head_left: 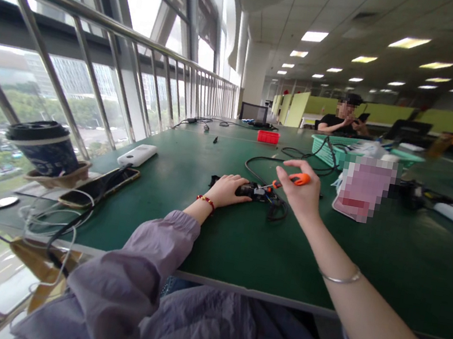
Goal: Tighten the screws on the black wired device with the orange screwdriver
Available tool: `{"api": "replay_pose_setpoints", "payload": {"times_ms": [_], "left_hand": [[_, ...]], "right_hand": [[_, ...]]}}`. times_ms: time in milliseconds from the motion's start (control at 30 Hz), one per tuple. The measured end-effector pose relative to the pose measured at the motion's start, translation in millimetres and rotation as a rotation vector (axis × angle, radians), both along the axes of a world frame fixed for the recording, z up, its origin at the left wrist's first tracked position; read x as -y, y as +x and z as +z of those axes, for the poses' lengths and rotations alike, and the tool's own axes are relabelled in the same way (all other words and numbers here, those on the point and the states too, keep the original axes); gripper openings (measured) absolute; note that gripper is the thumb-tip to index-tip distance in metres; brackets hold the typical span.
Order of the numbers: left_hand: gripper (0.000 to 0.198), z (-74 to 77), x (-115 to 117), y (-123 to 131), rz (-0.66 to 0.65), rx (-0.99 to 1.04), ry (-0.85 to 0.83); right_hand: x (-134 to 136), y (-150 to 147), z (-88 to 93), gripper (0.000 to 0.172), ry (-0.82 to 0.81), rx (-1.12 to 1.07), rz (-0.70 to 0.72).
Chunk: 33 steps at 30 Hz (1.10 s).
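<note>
My left hand (pixel 229 190) is wrapped over a small black device (pixel 259 193) that lies on the green tabletop, holding it down. Its exact kind cannot be made out. A screwdriver (pixel 299 178) with an orange and black handle is in my right hand (pixel 301 197). The handle lies against the palm, while the thumb and index finger stand raised and apart. Its thin metal shaft slants down to the left, with the tip at the device; whether it sits in a screw is too small to tell. Short dark wires (pixel 278 209) lie at the device's right end.
A red box (pixel 268 136) and a green basket (pixel 322 146) stand farther back. A pink item (pixel 350 200) sits right, near a black cable (pixel 254 160). On the left are a paper cup (pixel 43 149), a phone (pixel 102 188) and a white power bank (pixel 138 155). A person (pixel 343 120) sits beyond the table.
</note>
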State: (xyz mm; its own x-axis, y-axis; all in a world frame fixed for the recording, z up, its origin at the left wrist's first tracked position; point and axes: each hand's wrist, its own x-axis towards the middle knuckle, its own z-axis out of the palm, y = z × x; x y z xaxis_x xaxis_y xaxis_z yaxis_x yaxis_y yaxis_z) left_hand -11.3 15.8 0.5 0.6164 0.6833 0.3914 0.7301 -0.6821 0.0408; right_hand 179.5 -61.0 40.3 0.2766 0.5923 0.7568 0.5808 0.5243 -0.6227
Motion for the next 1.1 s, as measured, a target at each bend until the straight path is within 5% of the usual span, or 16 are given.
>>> {"api": "replay_pose_setpoints", "payload": {"times_ms": [100,267,400,533,700,833,933,1100], "left_hand": [[0.056,0.2,-0.5,-0.2,0.000,0.003,-0.002],[0.055,0.1,0.1,-0.2,-0.001,0.006,-0.002],[0.056,0.2,0.6,-0.5,-0.002,0.006,-0.007],[0.056,-0.6,-0.6,-0.7,0.004,0.000,-0.010],[0.056,-0.7,-1.0,-0.1,0.000,0.001,-0.001],[0.057,0.5,0.1,0.2,0.007,-0.011,0.001],[0.057,0.5,0.1,-0.1,0.011,-0.013,0.000],[0.056,-0.4,-0.4,-0.7,-0.003,-0.002,0.002]], "right_hand": [[-1.1,0.3,0.4,0.024,0.025,-0.002,0.042],[-2.4,-1.4,-0.3,0.056,0.082,-0.006,0.042],[1.9,-0.6,1.5,0.029,-0.010,0.023,-0.051],[1.8,-0.8,1.5,0.022,0.030,0.004,0.039],[-2.9,-0.4,-0.6,0.063,0.046,-0.055,0.077],[-1.2,1.1,0.8,0.033,-0.017,-0.035,-0.034],[-1.4,1.2,0.5,0.022,0.014,-0.016,0.019],[-3.7,0.3,-1.9,0.051,0.049,-0.032,0.067]]}}
